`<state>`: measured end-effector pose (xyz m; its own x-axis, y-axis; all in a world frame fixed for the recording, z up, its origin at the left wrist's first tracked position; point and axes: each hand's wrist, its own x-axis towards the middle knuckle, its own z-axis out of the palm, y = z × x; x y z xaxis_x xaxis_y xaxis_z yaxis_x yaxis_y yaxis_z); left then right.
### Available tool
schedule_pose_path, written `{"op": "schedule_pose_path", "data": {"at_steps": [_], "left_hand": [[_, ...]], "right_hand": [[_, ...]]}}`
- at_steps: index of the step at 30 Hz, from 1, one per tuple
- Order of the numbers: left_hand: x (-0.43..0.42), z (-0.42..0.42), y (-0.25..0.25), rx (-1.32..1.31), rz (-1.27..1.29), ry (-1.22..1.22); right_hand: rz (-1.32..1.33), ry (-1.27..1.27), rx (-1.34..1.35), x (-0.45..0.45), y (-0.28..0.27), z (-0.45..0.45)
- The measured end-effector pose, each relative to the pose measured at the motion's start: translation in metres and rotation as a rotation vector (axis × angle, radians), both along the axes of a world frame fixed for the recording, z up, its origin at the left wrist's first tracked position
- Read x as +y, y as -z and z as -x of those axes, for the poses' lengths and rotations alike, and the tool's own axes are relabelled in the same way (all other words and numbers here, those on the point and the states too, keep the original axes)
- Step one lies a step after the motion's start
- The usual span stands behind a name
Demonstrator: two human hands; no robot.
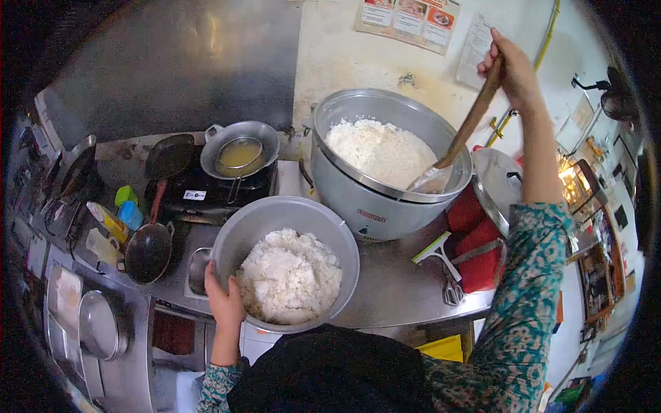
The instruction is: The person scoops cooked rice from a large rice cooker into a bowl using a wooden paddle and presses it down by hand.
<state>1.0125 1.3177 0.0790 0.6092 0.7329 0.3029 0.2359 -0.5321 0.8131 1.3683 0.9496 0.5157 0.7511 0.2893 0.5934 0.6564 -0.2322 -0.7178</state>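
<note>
My right hand (508,69) is raised at the upper right, its fingers wrapped round the handle of a long wooden paddle (471,120). The paddle slants down into a large grey rice cooker (372,215), its blade against the white rice (379,148) near the right inner wall. Closer to me is a grey metal bowl (344,230) with a mound of cooked rice (289,275) inside. My left hand (226,299) grips this bowl by its left rim, thumb on the inner side and the other fingers mostly hidden outside.
Behind the bowl, a wok (267,134) with a strainer over yellowish liquid sits on a black stove (200,199). Dark pans (150,251) stand left. At right are a round lid (494,172), red cloth-like bundles (475,255), a green-edged squeegee (434,249) and a whisk (453,292).
</note>
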Motion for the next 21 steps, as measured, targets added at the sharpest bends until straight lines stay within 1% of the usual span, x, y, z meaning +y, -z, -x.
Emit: {"op": "schedule_pose_path", "data": {"at_steps": [1, 2, 3, 5, 7, 8, 9, 10, 11, 13, 15, 16, 18, 19, 21], "left_hand": [[0.000, -0.001, -0.003, -0.011, 0.019, 0.000], [0.000, -0.001, -0.006, -0.021, 0.039, -0.002], [0.000, -0.002, -0.009, -0.020, 0.037, 0.006], [-0.003, -0.003, -0.010, -0.026, 0.112, 0.003], [0.006, 0.000, 0.007, -0.020, 0.079, 0.008], [0.011, 0.002, 0.018, -0.098, 0.174, 0.032], [0.010, 0.000, 0.018, -0.177, 0.267, 0.055], [0.010, 0.001, 0.017, -0.065, 0.162, -0.007], [0.008, 0.000, 0.013, -0.061, 0.153, -0.004], [0.006, -0.001, 0.009, -0.077, 0.159, 0.013], [0.006, -0.001, 0.010, -0.056, 0.145, -0.002], [0.006, -0.001, 0.010, -0.042, 0.130, -0.006], [0.005, -0.001, 0.006, -0.008, 0.119, -0.036], [0.004, -0.001, 0.005, 0.024, 0.107, -0.060], [0.006, 0.002, 0.014, -0.017, 0.133, -0.057]], "right_hand": [[-0.363, -0.127, 0.244, 0.005, 0.009, -0.003], [-0.395, -0.221, 0.242, 0.004, 0.018, -0.012], [-0.398, -0.214, 0.241, 0.008, 0.024, -0.006], [-0.436, -0.128, 0.085, 0.023, 0.048, 0.030], [-0.444, -0.069, -0.020, 0.035, 0.074, 0.059], [-0.445, -0.064, -0.014, 0.033, 0.084, 0.064], [-0.506, -0.072, -0.031, 0.029, 0.091, 0.067], [-0.569, -0.080, -0.049, 0.026, 0.098, 0.070], [-0.601, -0.039, -0.101, 0.023, 0.102, 0.076], [-0.585, -0.078, -0.188, 0.004, 0.115, 0.080], [-0.664, -0.082, -0.255, -0.009, 0.128, 0.086], [-0.662, -0.083, -0.249, -0.014, 0.134, 0.089], [-0.657, -0.266, -0.385, -0.024, 0.142, 0.094], [-0.654, -0.263, -0.382, -0.030, 0.144, 0.095], [-0.632, -0.375, -0.519, -0.046, 0.151, 0.100]]}}
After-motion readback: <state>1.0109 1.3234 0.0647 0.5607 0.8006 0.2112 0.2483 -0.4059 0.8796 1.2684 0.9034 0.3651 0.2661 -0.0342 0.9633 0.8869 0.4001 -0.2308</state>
